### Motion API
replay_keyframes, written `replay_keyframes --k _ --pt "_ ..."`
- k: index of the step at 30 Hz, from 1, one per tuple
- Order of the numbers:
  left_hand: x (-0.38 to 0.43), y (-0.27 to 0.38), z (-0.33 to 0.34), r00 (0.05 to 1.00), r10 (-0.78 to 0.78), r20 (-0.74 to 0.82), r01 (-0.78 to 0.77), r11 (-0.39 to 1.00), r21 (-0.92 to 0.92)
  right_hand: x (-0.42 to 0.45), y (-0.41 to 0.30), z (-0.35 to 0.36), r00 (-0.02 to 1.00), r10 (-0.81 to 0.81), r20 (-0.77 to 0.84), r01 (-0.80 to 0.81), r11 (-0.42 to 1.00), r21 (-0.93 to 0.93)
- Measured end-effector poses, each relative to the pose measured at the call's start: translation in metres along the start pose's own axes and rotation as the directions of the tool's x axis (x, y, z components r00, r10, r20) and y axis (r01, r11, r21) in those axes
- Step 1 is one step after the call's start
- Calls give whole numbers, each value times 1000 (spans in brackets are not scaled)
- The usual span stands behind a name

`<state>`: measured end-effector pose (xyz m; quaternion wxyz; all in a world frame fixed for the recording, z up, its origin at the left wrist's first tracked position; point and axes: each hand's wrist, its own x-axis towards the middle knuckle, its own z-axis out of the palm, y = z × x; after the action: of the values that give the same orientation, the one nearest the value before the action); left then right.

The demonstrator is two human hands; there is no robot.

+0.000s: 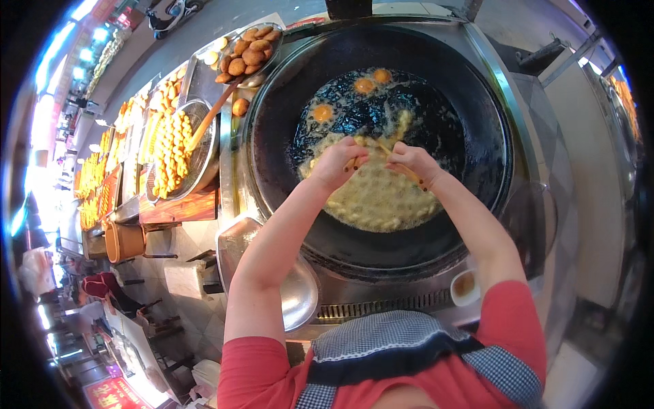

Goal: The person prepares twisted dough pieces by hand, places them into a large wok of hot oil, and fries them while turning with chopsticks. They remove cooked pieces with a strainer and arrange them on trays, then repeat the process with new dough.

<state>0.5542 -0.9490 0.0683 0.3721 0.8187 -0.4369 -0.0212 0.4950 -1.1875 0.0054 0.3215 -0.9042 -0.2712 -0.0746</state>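
Both of my hands are over a large black wok [477, 138] of bubbling oil [434, 110]. My left hand [340, 159] is closed around a pair of wooden chopsticks [350, 164], whose dark ends poke out below the fingers. My right hand [416, 162] grips another pair of chopsticks [411, 174], tilted across the palm. Pale dough pieces [380, 202] float under thick foam below my hands. Beyond my right hand, a pale dough strip [403, 123] lies in the oil. Three orange-brown round pieces [364, 86] float towards the far side. The chopstick tips are partly hidden.
Left of the wok, a wire strainer [207, 148] with a wooden handle [217, 112] holds fried twists [172, 153]. A bowl of browned balls [253, 53] stands behind it. A metal pan [301, 301] lies near my left elbow, a small white dish [466, 287] near my right.
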Motion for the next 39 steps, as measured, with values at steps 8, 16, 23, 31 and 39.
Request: replay_keyframes --k 8,16,23,31,39 --pt "-47 -32 -50 976 -212 -50 215 975 64 -7 38 -27 998 45 -48 -54 976 -210" --pt "-69 -23 -48 975 -195 -103 205 974 102 -7 14 -25 978 137 -155 -162 974 -156" --pt "-71 9 -61 962 -202 -186 213 976 46 -19 -19 -39 782 573 -246 -311 700 643" --pt "-88 37 -39 988 -102 -118 108 993 51 -47 -46 -18 843 357 -402 -349 932 94" --pt "-109 51 -61 938 -184 -295 198 980 17 -32 -39 -48 784 402 -473 -278 909 311"
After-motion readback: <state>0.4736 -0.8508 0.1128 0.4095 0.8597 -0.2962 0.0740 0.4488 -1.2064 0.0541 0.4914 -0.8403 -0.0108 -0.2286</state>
